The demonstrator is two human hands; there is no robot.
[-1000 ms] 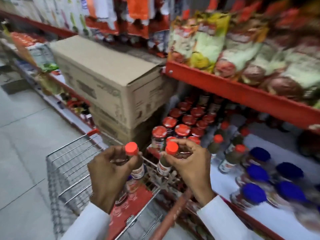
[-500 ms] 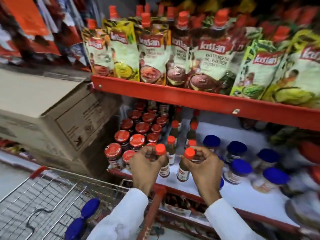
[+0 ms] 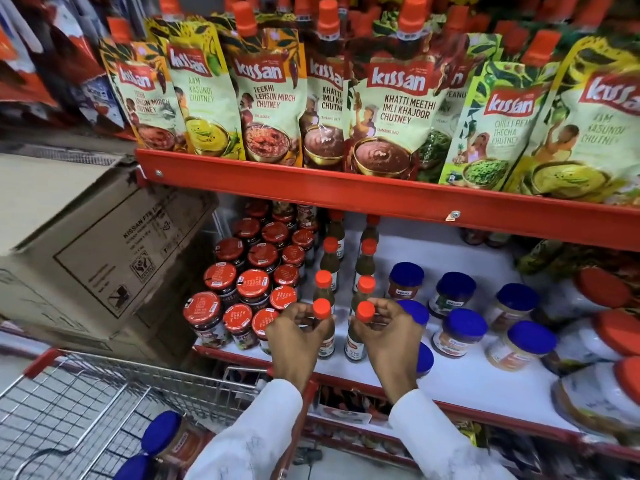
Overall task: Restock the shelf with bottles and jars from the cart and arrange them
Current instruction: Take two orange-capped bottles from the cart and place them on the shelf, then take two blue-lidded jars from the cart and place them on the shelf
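Note:
My left hand (image 3: pixel 294 336) grips the neck of a small dark sauce bottle with an orange-red cap (image 3: pixel 322 309). My right hand (image 3: pixel 386 336) grips a matching bottle (image 3: pixel 365 312) beside it. Both bottles stand at the front of the white lower shelf (image 3: pixel 460 377), in line with two rows of the same bottles (image 3: pixel 366 284) running back. Red-lidded jars (image 3: pixel 254 284) fill the shelf to the left. Blue-lidded jars (image 3: pixel 464 329) stand to the right. The wire cart (image 3: pixel 86 403) sits at the lower left with blue-lidded jars (image 3: pixel 169 438) in it.
A red shelf edge (image 3: pixel 346 190) overhangs the lower shelf and carries Kissan chutney pouches (image 3: pixel 398 109). Stacked cardboard boxes (image 3: pixel 90 251) sit left of the jars. Large orange-lidded tubs (image 3: pixel 602 386) crowd the shelf's right end.
My view swung from the cart to the shelf. Both hands carried their bottles from above the cart forward onto the shelf's front, behind which the rows stand.

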